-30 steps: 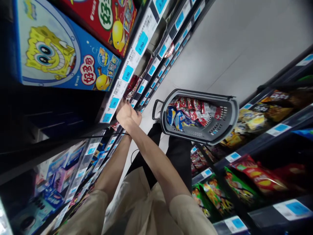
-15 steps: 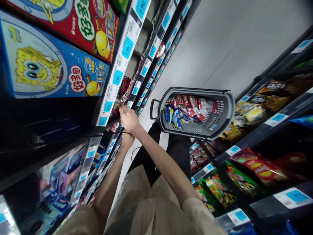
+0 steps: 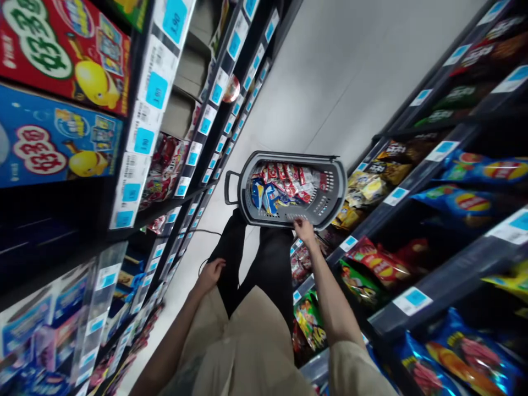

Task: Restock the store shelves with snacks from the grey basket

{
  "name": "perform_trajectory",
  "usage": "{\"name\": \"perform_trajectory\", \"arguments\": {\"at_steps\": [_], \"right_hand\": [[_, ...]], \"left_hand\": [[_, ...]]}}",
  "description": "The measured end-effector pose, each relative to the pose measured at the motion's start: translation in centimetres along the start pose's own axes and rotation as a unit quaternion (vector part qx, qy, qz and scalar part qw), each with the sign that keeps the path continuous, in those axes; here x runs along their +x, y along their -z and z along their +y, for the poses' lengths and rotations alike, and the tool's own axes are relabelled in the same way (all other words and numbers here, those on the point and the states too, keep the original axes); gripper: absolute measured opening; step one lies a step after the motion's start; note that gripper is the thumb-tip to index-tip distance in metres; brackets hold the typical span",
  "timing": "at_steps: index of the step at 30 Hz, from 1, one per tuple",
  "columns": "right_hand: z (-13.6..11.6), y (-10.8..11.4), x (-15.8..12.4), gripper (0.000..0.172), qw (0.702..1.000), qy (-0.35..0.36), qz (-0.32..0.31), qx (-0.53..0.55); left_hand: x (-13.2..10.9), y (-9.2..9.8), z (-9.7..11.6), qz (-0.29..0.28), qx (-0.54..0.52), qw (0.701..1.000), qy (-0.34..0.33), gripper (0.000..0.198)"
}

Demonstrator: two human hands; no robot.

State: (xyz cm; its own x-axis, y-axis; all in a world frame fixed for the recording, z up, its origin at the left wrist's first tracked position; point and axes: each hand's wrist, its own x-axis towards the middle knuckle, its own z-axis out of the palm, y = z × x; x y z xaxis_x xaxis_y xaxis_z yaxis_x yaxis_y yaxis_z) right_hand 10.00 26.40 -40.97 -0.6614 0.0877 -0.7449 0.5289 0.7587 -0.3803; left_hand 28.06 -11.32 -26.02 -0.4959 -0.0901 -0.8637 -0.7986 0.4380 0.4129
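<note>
A grey shopping basket (image 3: 330, 190) stands on the aisle floor ahead of me, full of red and blue snack packets (image 3: 280, 184). My right hand (image 3: 304, 227) reaches out to the near rim of the basket, and its fingers close on the edge. My left hand (image 3: 210, 273) hangs low by my dark trouser leg with its fingers loosely curled; I see nothing in it. A thin black cable (image 3: 204, 233) runs across the floor just above that hand.
Shelves line both sides of the narrow aisle. On the left are big cartoon boxes (image 3: 58, 143), red packets (image 3: 165, 168) and blue price tags (image 3: 144, 140). On the right are crisp bags (image 3: 373, 264). Pale floor (image 3: 338, 77) stretches beyond the basket.
My right hand has left the left-hand shelf and swung across to the basket rim. My left hand has dropped down to my leg. My view has turned towards the right.
</note>
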Motion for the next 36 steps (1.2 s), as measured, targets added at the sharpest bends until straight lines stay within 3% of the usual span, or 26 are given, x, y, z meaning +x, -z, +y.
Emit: {"name": "perform_trajectory", "arguments": {"at_steps": [3, 6, 11, 17, 20, 24, 27, 30, 33, 36], "right_hand": [[3.0, 2.0, 1.1, 0.042, 0.997, -0.037, 0.054, 0.031], [3.2, 1.6, 2.9, 0.046, 0.994, -0.047, 0.088, 0.053], [-1.3, -1.3, 7.7, 0.048, 0.992, 0.004, 0.083, 0.090], [-8.3, -2.9, 14.2, 0.048, 0.994, 0.049, 0.058, 0.077], [-9.3, -3.3, 16.8, 0.038, 0.995, 0.007, 0.055, 0.077], [-8.4, -4.0, 18.1, 0.032, 0.990, -0.074, 0.044, 0.110], [-7.2, -3.7, 16.8, 0.042, 0.983, -0.094, 0.053, 0.147], [-6.6, -2.1, 13.0, 0.042, 0.972, -0.084, 0.079, 0.203], [-7.1, 0.6, 6.5, 0.028, 0.953, -0.072, 0.116, 0.272], [-8.3, 3.8, -1.7, 0.030, 0.928, -0.064, 0.155, 0.333]], "left_hand": [[0.5, 0.3, 0.7, 0.018, -0.006, 1.000, 0.005, 0.031], [0.7, 1.2, 2.1, 0.070, -0.002, 0.997, -0.011, 0.030], [-1.0, 2.8, 5.5, 0.156, 0.003, 0.988, -0.016, 0.025], [-5.1, 2.3, 7.4, 0.158, 0.001, 0.987, -0.004, 0.033], [-6.4, 1.0, 6.8, 0.148, 0.012, 0.989, 0.025, 0.038], [-6.9, -0.1, 6.3, 0.118, 0.032, 0.992, 0.028, 0.034], [-6.7, 0.2, 6.7, 0.108, 0.038, 0.993, 0.013, 0.034], [-6.5, 0.7, 7.9, 0.101, 0.041, 0.994, -0.003, 0.037], [-6.7, 0.8, 10.4, 0.074, 0.038, 0.995, -0.054, 0.036], [-7.6, 0.8, 14.6, 0.024, 0.032, 0.991, -0.130, 0.031]]}}
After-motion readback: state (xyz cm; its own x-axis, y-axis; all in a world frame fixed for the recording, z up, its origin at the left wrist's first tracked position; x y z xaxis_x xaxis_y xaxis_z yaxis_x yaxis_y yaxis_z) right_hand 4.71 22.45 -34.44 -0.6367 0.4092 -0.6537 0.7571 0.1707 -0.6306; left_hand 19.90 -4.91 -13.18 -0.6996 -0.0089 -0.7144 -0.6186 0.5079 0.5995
